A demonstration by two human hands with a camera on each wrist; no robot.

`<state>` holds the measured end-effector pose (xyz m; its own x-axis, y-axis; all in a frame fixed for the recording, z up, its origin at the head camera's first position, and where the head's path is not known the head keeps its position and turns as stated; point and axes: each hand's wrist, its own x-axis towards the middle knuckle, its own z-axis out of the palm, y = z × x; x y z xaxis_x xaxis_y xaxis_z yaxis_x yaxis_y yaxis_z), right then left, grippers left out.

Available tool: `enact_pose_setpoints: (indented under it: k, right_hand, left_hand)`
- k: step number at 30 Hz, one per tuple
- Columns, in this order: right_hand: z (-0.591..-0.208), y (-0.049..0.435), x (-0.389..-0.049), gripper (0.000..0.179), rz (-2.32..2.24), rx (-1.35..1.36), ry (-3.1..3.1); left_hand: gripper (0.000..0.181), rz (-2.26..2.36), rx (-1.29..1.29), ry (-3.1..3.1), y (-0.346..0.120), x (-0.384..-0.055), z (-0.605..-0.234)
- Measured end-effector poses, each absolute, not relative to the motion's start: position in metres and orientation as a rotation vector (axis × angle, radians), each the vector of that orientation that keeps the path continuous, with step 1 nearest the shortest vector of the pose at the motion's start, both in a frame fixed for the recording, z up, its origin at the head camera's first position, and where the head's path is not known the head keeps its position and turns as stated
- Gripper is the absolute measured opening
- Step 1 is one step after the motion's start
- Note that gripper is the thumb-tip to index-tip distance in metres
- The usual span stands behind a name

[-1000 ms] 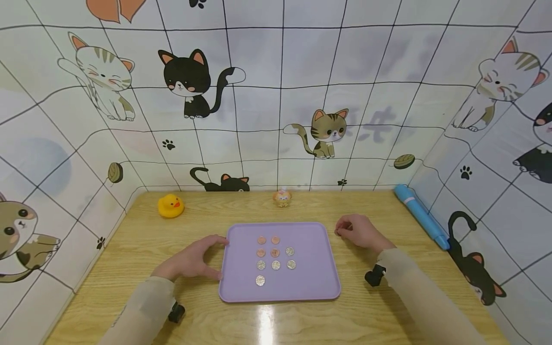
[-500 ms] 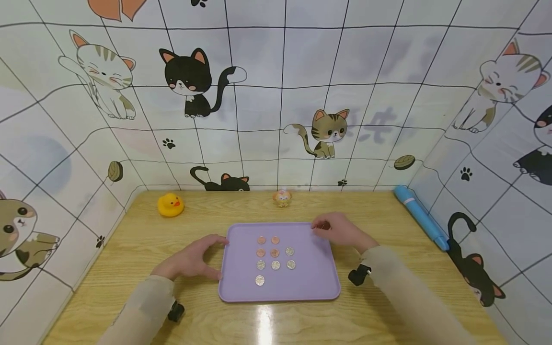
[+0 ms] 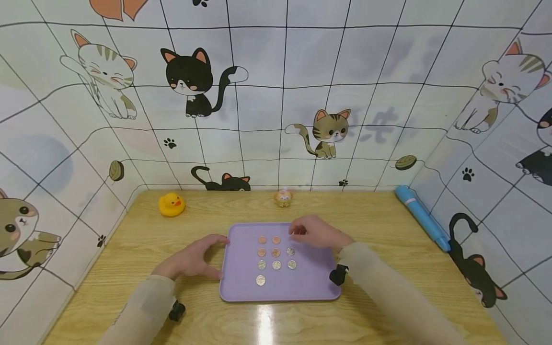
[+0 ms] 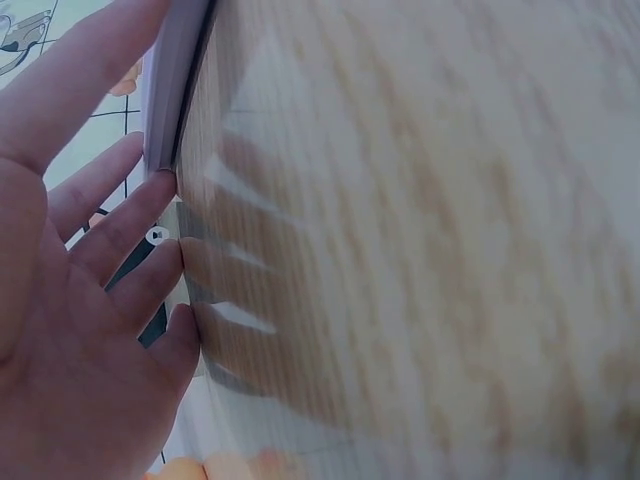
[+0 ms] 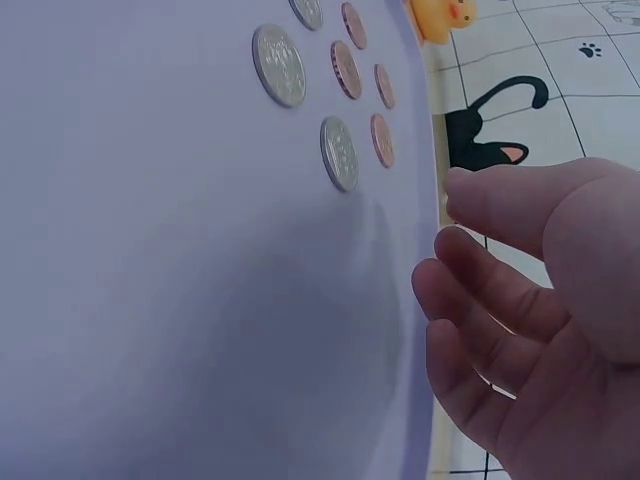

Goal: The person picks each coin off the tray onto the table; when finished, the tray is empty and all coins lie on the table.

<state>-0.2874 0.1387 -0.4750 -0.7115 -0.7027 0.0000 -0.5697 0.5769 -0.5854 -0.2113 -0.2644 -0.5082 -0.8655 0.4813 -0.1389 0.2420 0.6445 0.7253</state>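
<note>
A lilac tray (image 3: pixel 315 282) lies on the wooden table with coins set out in short rows. Copper coins (image 3: pixel 275 252) make up the back rows; silver coins (image 3: pixel 276 265) lie in front and at the right. My left hand (image 3: pixel 194 257) rests at the tray's left edge, thumb and fingers spread along the rim. Over the back right of the tray is my right hand (image 3: pixel 319 231), its fingers bent and its thumb near the index fingertip, just behind a silver coin (image 5: pixel 339 153). I cannot tell whether something small sits between those fingertips.
A yellow rubber duck (image 3: pixel 171 204) stands at the table's back left, and a small figurine (image 3: pixel 283 198) at the back middle. Along the right side lies a blue marker-shaped tube (image 3: pixel 422 218). Cat-printed sheeting (image 3: pixel 258 105) rises behind the table and on both sides.
My right hand has moved left, from the table beside the tray to above its back right part. The left hand and the coins on the tray stay where they were.
</note>
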Motion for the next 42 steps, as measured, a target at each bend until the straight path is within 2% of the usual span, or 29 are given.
enact_pose_setpoints:
  k: [19, 34, 42]
  right_hand:
    - [-0.484, 0.101, -0.301, 0.020, -0.741, -1.134, 2.557]
    - [-0.495, 0.091, -0.303, 0.006, -0.657, -1.170, 2.600]
    - [-0.488, 0.085, -0.296, 0.005, -0.613, -1.136, 2.558]
  left_hand:
    - [0.089, 1.037, 0.566, 2.551, -0.259, -0.213, -0.502]
    - [0.090, 1.039, 0.551, 2.551, -0.262, -0.217, -0.509]
    - [0.092, 1.030, 0.550, 2.552, -0.263, -0.215, -0.509]
